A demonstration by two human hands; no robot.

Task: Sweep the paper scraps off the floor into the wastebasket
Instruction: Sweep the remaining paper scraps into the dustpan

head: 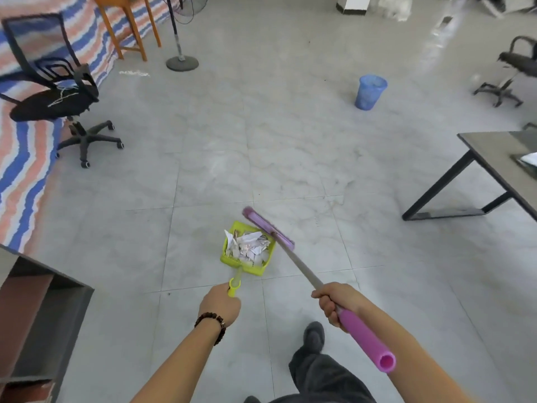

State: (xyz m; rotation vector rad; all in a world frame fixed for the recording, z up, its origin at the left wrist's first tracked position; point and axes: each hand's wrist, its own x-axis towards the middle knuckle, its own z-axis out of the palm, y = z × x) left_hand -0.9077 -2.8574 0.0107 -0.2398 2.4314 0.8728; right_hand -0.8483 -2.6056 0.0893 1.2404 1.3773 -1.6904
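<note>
- Your left hand (220, 304) was closed around the yellow-green handle of the dustpan (248, 249), low and just left of centre in the frame, with a dark bead bracelet (213, 322) on that wrist.
- The dustpan sat on the pale tiled floor (261, 146) and was heaped with white paper scraps (247, 245), all of them inside its walls.
- Your right hand (334, 301) was clenched on the broom (286, 248) where the grey shaft meets the purple grip, at lower right of centre; the open end of the grip pointed back toward you.
- The purple broom head rested against the right, open edge of the dustpan, touching or very nearly touching the scraps.
- The blue wastebasket (369, 91) stood upright on the floor in the upper right of the frame, well apart from the dustpan.
- A black office chair (55, 91) stood at the upper left, over the edge of a striped sheet (26, 158) of blue, orange and white.
- A fan stand (181, 61) and orange wooden legs (130, 30) were at top centre-left.
- A dark surface (494, 158) on black legs came in from the right edge, and a second chair (511, 71) stood at upper right.
- Your dark trouser leg and shoe (313, 335) showed at the bottom centre.
</note>
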